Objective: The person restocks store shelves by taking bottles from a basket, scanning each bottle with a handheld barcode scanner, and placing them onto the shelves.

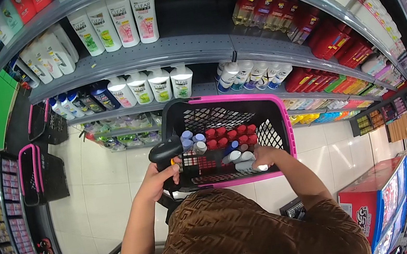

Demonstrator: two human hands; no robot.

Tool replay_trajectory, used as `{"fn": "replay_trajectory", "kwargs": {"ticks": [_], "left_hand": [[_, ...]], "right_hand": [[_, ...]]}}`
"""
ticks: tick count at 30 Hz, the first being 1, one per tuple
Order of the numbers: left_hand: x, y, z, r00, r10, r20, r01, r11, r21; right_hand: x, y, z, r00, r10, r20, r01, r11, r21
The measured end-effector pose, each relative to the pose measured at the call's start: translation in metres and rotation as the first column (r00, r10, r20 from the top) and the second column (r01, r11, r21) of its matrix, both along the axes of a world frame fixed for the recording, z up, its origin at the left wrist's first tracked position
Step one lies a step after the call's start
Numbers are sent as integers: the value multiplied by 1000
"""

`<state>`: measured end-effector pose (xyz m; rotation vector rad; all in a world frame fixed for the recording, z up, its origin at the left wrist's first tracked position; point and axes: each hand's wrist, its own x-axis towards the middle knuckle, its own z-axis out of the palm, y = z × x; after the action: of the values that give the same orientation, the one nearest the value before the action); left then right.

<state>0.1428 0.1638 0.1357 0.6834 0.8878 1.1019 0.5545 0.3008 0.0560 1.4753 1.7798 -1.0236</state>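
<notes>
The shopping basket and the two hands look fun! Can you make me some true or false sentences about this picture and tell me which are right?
1. The left hand holds a black scanner. True.
2. The right hand is at a pale bottle in the shopping basket. True.
3. The shopping basket has a green rim. False: its rim is pink.
4. The red-capped items are on the floor. False: they are in the shopping basket.
5. White bottles with the word CLEAR stand on a shelf. True.
6. The floor is red carpet. False: it is pale tile.
</notes>
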Motion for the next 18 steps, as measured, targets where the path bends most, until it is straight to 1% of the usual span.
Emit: {"fn": "replay_trajectory", "kwargs": {"ticks": [2,3,4,5,6,7,8,9,10,11,12,14,15,16,18], "left_hand": [[-3,8,-5,1000,10,4,-10,1000,-8],[-4,12,-7,999,32,5,-32,999,-26],[-2,15,-7,1000,27,6,-27,999,-30],[2,20,-6,998,35,-50,-39,997,-70],[6,24,-6,993,43,-109,-55,993,-108],[7,29,-14,990,24,-138,-42,990,-131],[12,30,-14,989,21,-145,-41,990,-137],[21,34,-12,991,67,-112,-78,993,-93],[28,38,-10,991,109,-79,-113,992,-48],[32,41,-12,990,104,-94,-104,995,7],[34,44,-13,989,101,-106,-101,995,9],[41,46,3,990,135,-46,-138,989,-62],[42,46,11,984,178,30,-173,978,-115],[39,47,9,982,188,18,-185,975,-123],[32,49,3,966,237,102,-213,956,-202]], "right_hand": [[9,9,20,974,-183,-137,187,982,17],[15,14,34,949,-226,-220,222,974,-44],[13,17,61,921,-276,-276,263,961,-86],[8,18,91,889,-319,-328,292,947,-130],[5,21,114,888,-321,-330,293,947,-132],[3,22,132,836,-319,-445,278,948,-157],[1,23,147,768,-319,-555,262,948,-182],[-3,24,161,762,-322,-562,264,947,-185],[-9,25,173,656,-359,-664,286,932,-222],[-14,27,179,534,-389,-750,301,917,-261],[-19,30,182,524,-390,-757,301,916,-264],[-31,36,181,410,-306,-859,242,945,-221],[-36,39,179,400,-281,-873,228,952,-202],[-44,38,179,394,-285,-874,216,953,-214],[-61,35,188,358,-251,-899,224,958,-178]]}}
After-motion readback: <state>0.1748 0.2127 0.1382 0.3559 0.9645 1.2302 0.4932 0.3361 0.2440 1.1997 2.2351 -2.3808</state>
